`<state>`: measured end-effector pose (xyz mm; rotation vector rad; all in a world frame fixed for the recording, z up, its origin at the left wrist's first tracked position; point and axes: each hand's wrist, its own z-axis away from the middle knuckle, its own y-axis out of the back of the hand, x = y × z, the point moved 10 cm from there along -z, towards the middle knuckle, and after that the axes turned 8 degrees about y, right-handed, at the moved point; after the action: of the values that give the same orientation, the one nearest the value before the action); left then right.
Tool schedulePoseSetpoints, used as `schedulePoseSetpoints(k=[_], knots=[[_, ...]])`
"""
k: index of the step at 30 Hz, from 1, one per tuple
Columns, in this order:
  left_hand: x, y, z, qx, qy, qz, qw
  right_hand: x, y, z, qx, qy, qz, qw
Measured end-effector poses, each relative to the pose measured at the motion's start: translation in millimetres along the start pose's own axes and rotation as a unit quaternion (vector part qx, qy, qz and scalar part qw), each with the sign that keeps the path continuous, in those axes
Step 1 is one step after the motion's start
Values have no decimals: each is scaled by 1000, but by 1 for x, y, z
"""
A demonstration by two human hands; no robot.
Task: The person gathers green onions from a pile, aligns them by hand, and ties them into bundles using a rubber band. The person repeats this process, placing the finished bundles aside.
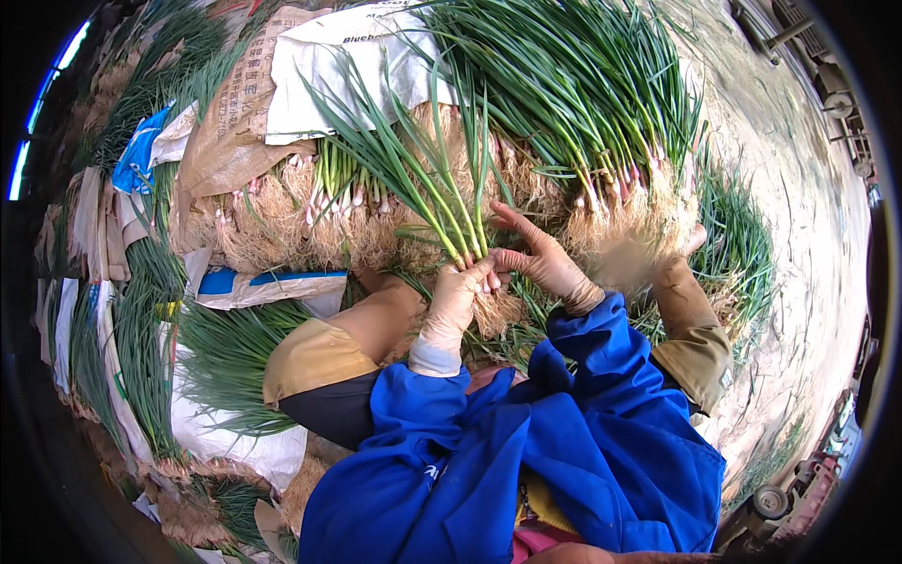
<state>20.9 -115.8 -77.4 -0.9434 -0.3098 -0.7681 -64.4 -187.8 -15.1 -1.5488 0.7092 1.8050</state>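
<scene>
My left hand (454,299), in a thin pale glove, grips a few spring onions (451,218) just above their bulbs. Their green leaves point up and away from me, and the tan, stringy roots (497,314) hang below the fist. My right hand (546,264), gloved too, is close on the right with its fingers spread. Its thumb side meets the bulbs and the left fingertips. Beyond both hands lies a long row of rooted spring onions (352,190). A large leafy heap of spring onions (599,92) rests at its right end.
A white woven sack (331,63) and a brown sack (232,134), both bearing writing, cover part of the row. More spring onions (239,352) lie left of my knee. Loose greens (733,240) sit on the ground (796,282) at right. A wheeled vehicle (782,497) stands lower right.
</scene>
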Motion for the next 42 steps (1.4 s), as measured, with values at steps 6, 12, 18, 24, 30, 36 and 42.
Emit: schedulePoseSetpoints(k=[6,12,18,24,30,36,42], knots=[[12,-22,33,-151,67,124,978,7,-12,-35,12,60,-162,985],[0,-23,20,-97,5,177,979,11,-30,0,17,-30,-140,990],[-19,8,-8,93,-107,82,986,5,25,19,97,29,75,992],[11,5,23,54,-102,112,987,-48,-23,35,16,79,104,991],[17,3,39,23,-100,-17,995,-36,-35,34,39,74,362,929],[88,30,59,54,-203,80,974,-50,19,74,31,-57,-51,997],[42,-32,20,-70,-96,101,988,26,94,96,24,-82,524,847]])
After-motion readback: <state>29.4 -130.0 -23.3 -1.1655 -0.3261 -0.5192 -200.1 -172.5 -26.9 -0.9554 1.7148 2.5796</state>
